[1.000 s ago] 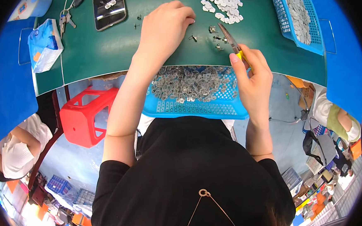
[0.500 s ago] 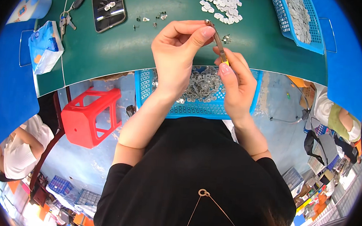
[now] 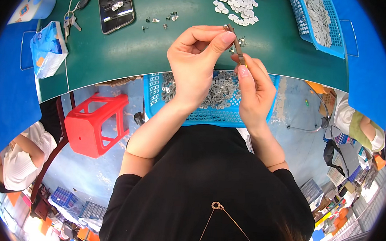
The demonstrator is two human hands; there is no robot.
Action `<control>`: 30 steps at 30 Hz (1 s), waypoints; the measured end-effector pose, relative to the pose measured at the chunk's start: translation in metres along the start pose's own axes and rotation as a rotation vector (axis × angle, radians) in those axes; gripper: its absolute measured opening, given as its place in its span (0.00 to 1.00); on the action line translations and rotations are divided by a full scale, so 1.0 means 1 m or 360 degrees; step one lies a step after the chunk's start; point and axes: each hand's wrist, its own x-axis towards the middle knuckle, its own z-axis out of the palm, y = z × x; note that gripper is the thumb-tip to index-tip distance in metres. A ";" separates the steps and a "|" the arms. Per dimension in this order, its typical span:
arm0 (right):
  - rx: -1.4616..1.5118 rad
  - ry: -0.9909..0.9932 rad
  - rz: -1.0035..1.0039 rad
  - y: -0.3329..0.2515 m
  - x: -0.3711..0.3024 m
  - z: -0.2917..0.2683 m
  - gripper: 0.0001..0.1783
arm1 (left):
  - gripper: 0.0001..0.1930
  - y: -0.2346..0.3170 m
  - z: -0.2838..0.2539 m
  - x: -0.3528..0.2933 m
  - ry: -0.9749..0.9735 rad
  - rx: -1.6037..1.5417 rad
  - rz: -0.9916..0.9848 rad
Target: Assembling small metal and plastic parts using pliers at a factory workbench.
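Observation:
My left hand (image 3: 195, 61) is closed in a pinch above the table's near edge. At its fingertips shows a small shiny piece (image 3: 225, 27), too small to name. My right hand (image 3: 256, 89) grips a slim metal hand tool (image 3: 237, 43) between thumb and fingers. The tool's upper end leans beside my left thumb, close to the small piece; whether they touch I cannot tell. Below both hands, a blue mesh basket (image 3: 211, 118) holds many small clear and grey parts (image 3: 219, 93). A few small dark clips (image 3: 242, 41) lie on the green table (image 3: 139, 57) behind the tool.
White flat pieces (image 3: 239, 8) are heaped at the back, and a second blue basket (image 3: 336, 49) of them stands right. A phone (image 3: 116, 9), keys (image 3: 71, 22) and a tissue pack (image 3: 49, 50) lie left. Under the table's left side is a red stool (image 3: 88, 129). Other people sit at both sides.
My left hand has shifted slightly to the right and down with the small piece. The tool's tip has moved the same way, and its yellow part now shows less.

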 end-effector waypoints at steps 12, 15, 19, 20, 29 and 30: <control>0.0196 -0.0056 0.0099 -0.009 -0.003 -0.001 0.17 | 0.07 0.007 -0.018 0.014 -0.0331 -0.0327 -0.0550; 0.1694 -0.0632 0.1199 -0.014 0.009 -0.013 0.23 | 0.08 0.015 -0.017 0.014 -0.0332 -0.0423 -0.0582; 0.1082 -0.0527 0.0937 -0.013 0.023 -0.020 0.21 | 0.10 0.032 -0.024 0.028 -0.0251 0.0244 -0.0373; 0.1084 -0.0522 0.0934 -0.009 0.027 -0.019 0.21 | 0.10 0.035 -0.028 0.030 -0.0257 0.0244 -0.0373; -0.1193 -0.0053 -0.0142 -0.002 0.034 -0.008 0.16 | 0.06 0.030 -0.055 0.028 -0.0348 0.2103 0.0486; -0.1192 -0.0053 -0.0144 -0.002 0.034 -0.009 0.16 | 0.05 0.028 -0.056 0.030 -0.0412 0.2242 0.0595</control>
